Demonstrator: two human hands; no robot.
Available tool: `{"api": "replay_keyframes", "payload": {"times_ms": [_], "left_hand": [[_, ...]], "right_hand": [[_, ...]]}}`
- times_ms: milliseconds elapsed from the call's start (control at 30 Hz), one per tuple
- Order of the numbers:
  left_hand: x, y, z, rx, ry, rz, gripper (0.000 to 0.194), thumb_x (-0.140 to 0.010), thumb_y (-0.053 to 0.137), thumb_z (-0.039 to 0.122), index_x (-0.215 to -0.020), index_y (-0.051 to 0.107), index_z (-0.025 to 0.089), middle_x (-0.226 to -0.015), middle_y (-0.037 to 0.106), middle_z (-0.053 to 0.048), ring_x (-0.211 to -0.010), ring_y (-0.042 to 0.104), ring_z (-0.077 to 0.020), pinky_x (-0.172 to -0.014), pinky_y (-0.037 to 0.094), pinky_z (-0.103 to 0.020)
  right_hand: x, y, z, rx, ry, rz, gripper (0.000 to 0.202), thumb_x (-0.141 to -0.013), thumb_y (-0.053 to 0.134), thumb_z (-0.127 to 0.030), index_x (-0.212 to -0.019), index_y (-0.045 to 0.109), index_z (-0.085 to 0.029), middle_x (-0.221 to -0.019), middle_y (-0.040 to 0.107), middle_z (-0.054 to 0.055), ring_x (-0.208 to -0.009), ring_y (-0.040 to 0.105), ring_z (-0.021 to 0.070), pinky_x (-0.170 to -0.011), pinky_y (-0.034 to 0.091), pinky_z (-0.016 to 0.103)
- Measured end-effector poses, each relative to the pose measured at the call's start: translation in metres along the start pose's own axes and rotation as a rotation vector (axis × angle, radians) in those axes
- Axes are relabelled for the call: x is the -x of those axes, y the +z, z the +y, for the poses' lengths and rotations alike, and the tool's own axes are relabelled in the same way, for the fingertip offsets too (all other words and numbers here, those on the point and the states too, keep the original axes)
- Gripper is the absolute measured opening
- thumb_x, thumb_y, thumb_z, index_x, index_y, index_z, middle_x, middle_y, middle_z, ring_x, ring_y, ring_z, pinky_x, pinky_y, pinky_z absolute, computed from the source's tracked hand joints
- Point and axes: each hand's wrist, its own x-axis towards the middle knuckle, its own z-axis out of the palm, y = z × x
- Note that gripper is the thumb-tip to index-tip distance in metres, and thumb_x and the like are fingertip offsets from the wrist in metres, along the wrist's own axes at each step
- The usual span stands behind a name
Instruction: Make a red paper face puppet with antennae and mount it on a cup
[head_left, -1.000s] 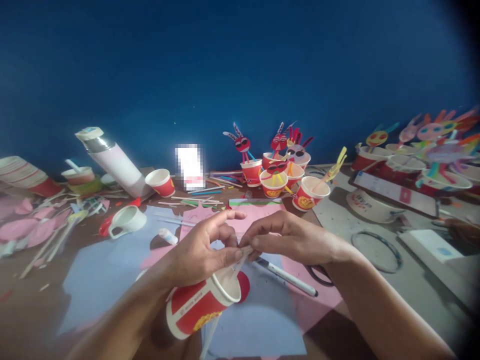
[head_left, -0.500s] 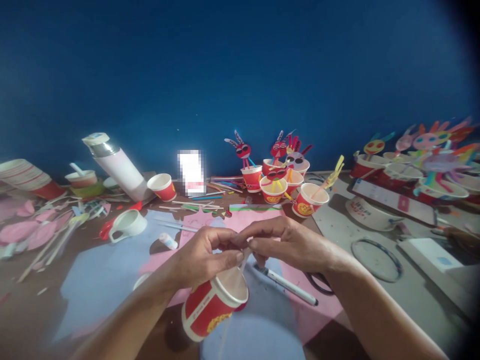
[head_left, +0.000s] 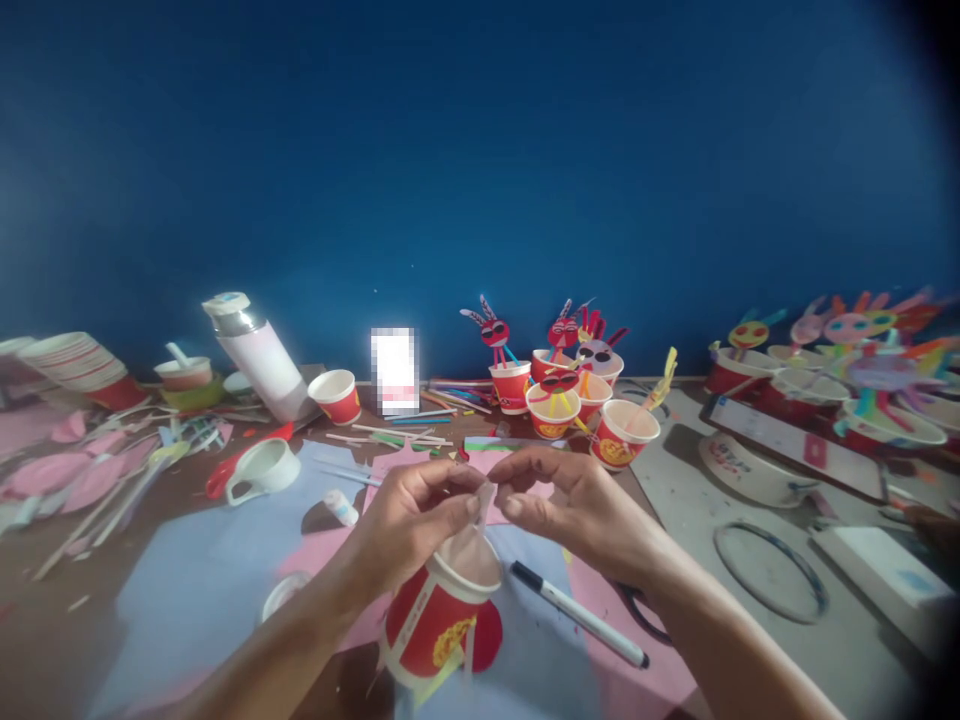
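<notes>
My left hand [head_left: 427, 520] pinches a pale, flattened strip [head_left: 486, 505] between thumb and forefinger, just above a paper cup's mouth. My right hand [head_left: 559, 495] hovers close by, its thumb and fingers apart around the strip's far side; nothing shows in its grip. Below them the red paper cup [head_left: 420, 620] with a yellow emblem tilts over blue paper [head_left: 547, 640]. A red disc [head_left: 489, 635] shows beside the cup's side, and a yellow strip [head_left: 441, 678] lies at its base. Right of the cup rests a capped marker [head_left: 581, 612].
Red cups with paper figures [head_left: 512, 385] stand at the back, more at far right. A white bottle [head_left: 259, 355], single cup [head_left: 334, 397], mug [head_left: 264, 468] and glue bottle [head_left: 341, 507] are left. A phone [head_left: 795, 440] leans on a bowl [head_left: 750, 475]; a black ring [head_left: 772, 570] lies nearer.
My right hand's fingers have come apart from the strip and moved slightly right. The left hand keeps its pinch. The cup shows more of its side, with the red disc more visible.
</notes>
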Motion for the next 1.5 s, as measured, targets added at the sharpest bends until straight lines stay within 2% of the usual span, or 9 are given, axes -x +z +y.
{"api": "replay_keyframes", "payload": {"times_ms": [167,300,467,633,833,1033,1200,1367,1500], "left_hand": [[0.000,0.003,0.000,-0.053,0.034,0.023,0.015,-0.084,0.066,0.032,-0.090,0.071,0.019,-0.086,0.068,-0.002,-0.081,0.060,-0.0155,-0.072,0.045,-0.024],[0.001,0.005,0.001,-0.044,0.027,0.013,0.017,-0.084,0.066,0.033,-0.089,0.070,0.018,-0.087,0.068,-0.003,-0.083,0.061,-0.0169,-0.073,0.045,-0.025],[0.002,0.006,0.002,-0.020,0.051,0.018,0.017,-0.081,0.069,0.032,-0.089,0.070,0.017,-0.087,0.067,-0.004,-0.085,0.061,-0.0183,-0.077,0.047,-0.027],[0.002,0.009,0.005,-0.023,0.079,0.083,0.013,-0.080,0.071,0.030,-0.082,0.070,0.017,-0.080,0.067,-0.002,-0.078,0.060,-0.0153,-0.073,0.046,-0.024],[0.002,0.010,0.002,0.070,0.039,0.095,0.014,-0.081,0.070,0.032,-0.085,0.072,0.018,-0.081,0.066,-0.002,-0.075,0.058,-0.0135,-0.067,0.045,-0.021],[0.003,0.011,0.001,0.113,0.024,0.099,0.016,-0.081,0.070,0.033,-0.084,0.071,0.017,-0.076,0.062,-0.001,-0.068,0.054,-0.0110,-0.061,0.042,-0.019],[0.006,0.012,0.004,0.115,0.022,0.117,0.016,-0.081,0.070,0.033,-0.081,0.071,0.017,-0.076,0.062,-0.001,-0.071,0.055,-0.0116,-0.064,0.043,-0.019],[0.008,0.012,0.002,0.167,-0.002,0.099,0.016,-0.081,0.070,0.034,-0.082,0.070,0.018,-0.076,0.061,0.000,-0.070,0.054,-0.0106,-0.063,0.042,-0.018],[0.008,0.012,0.001,0.190,-0.011,0.106,0.016,-0.080,0.071,0.034,-0.082,0.071,0.019,-0.076,0.062,0.000,-0.069,0.054,-0.0111,-0.064,0.042,-0.019]], "right_hand": [[0.001,0.011,-0.002,0.041,0.045,0.124,0.006,-0.081,0.065,-0.028,-0.083,0.067,-0.023,-0.078,0.068,-0.004,-0.075,0.062,0.0126,-0.068,0.045,0.023],[0.001,0.014,-0.007,0.090,0.058,0.162,0.004,-0.081,0.062,-0.023,-0.079,0.066,-0.023,-0.076,0.067,-0.005,-0.071,0.060,0.0114,-0.063,0.042,0.021],[0.004,0.014,-0.013,0.112,0.081,0.154,0.006,-0.082,0.060,-0.023,-0.083,0.066,-0.023,-0.078,0.068,-0.003,-0.073,0.060,0.0130,-0.062,0.041,0.023],[0.005,0.015,-0.014,0.130,0.101,0.156,0.008,-0.082,0.061,-0.029,-0.083,0.067,-0.023,-0.078,0.067,-0.003,-0.064,0.054,0.0120,-0.054,0.037,0.023],[0.005,0.013,-0.022,0.108,0.124,0.136,0.007,-0.082,0.061,-0.026,-0.082,0.067,-0.022,-0.077,0.066,-0.002,-0.065,0.055,0.0119,-0.058,0.039,0.024],[0.004,0.015,-0.011,0.066,0.080,0.170,0.006,-0.082,0.061,-0.024,-0.081,0.066,-0.023,-0.077,0.065,-0.003,-0.072,0.057,0.0134,-0.063,0.041,0.024],[0.002,0.017,-0.006,-0.058,0.065,0.149,0.007,-0.083,0.061,-0.025,-0.078,0.064,-0.020,-0.074,0.063,-0.002,-0.070,0.055,0.0130,-0.065,0.041,0.025],[0.000,0.015,-0.003,-0.241,0.054,0.073,0.009,-0.084,0.062,-0.027,-0.079,0.063,-0.019,-0.076,0.062,-0.001,-0.071,0.055,0.0119,-0.066,0.041,0.025],[0.000,0.013,0.000,-0.286,0.045,0.053,0.009,-0.084,0.062,-0.028,-0.081,0.062,-0.020,-0.078,0.062,-0.001,-0.072,0.055,0.0114,-0.067,0.041,0.024]]}}
